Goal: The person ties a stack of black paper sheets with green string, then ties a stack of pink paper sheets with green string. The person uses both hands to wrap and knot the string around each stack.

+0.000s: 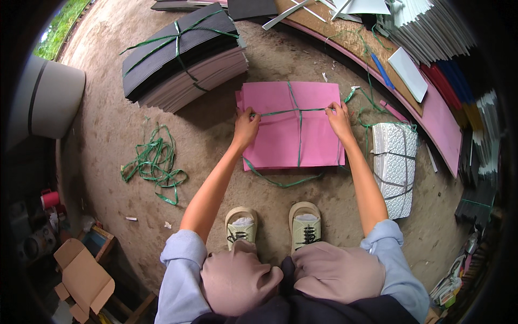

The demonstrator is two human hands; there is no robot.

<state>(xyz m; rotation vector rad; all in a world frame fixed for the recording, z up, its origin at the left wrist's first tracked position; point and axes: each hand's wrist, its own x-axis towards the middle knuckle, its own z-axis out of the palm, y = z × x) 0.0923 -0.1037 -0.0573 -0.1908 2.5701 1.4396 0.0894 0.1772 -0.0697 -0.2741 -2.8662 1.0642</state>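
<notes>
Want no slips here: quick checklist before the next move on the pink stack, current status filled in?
1. Both hands on the strap: ok, left hand and right hand grip the green strap near opposite sides of the stack.
2. Strap runs both ways: ok, it crosses on top of the pink stack.
3. Stack edges flush: not ok, some pink juts out at the upper left.
4. Slack clear of the near edge: not ok, a green length curves over the floor there.
5. Strap tension underneath: cannot tell, hidden.
6. Silver bundle off the stack: ok, it lies apart, to the right.
</notes>
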